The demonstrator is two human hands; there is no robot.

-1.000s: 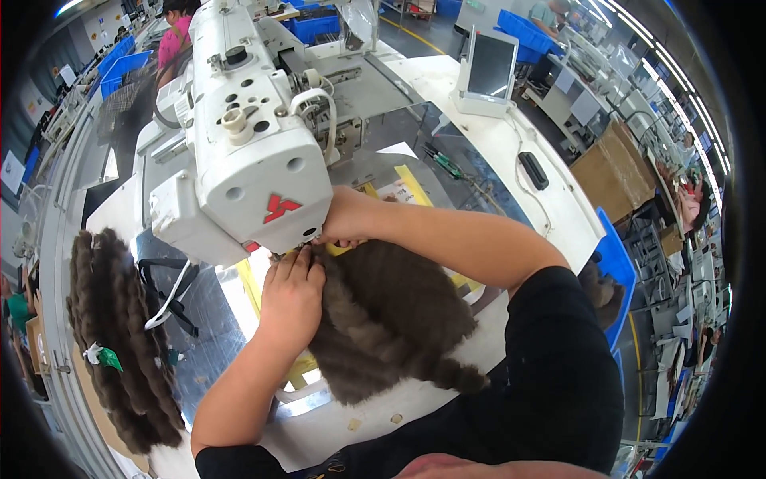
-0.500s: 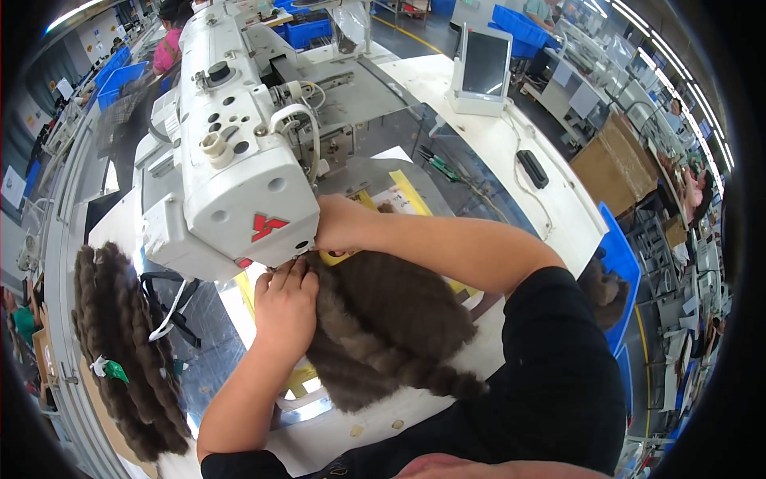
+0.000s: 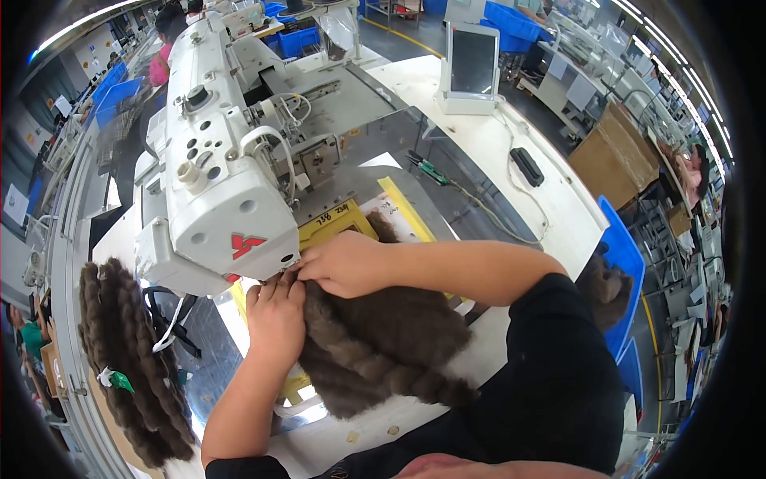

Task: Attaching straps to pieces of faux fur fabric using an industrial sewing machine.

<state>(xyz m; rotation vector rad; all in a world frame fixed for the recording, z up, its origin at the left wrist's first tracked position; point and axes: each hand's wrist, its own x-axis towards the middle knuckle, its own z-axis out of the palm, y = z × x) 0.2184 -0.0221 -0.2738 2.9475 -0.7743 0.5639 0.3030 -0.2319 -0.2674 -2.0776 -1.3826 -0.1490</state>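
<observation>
A dark brown fur piece lies in front of the white sewing machine head, with a thick rolled fur strip across it. My left hand is closed at the fur's far edge, just below the machine head. Beside it, my right hand pinches the same edge. Both sets of fingertips nearly meet, and the machine head partly hides what lies under them. Behind my right hand shows a yellow template frame with handwriting on it.
Several rolled fur strips hang together at the left, near a black strap. Green-handled snips lie on the far plate. A screen unit stands on the white tabletop. Blue bins holding fur sit at the right.
My right hand has drawn back toward me from beside the machine head, uncovering the yellow frame. My left hand stays at the fur's edge. The whole view has shifted slightly.
</observation>
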